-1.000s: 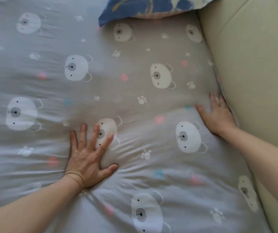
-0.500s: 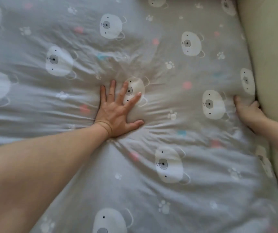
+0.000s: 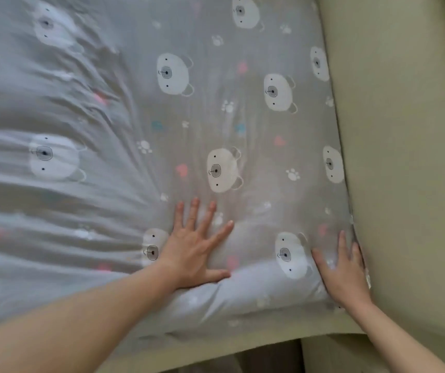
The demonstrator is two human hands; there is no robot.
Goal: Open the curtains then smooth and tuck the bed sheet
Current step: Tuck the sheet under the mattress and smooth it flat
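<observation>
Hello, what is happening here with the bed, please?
A person is making the bed. The left hand presses flat on the grey bear-print sheet near its front edge. The right hand lies flat at the sheet's side edge, against the cream padded bed frame. Wrinkles remain on the sheet's left part.

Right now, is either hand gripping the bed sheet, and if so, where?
Neither grips it. The left hand presses flat on the bed sheet, fingers spread. The right hand lies flat at the sheet's edge beside the padded bed frame.
</observation>
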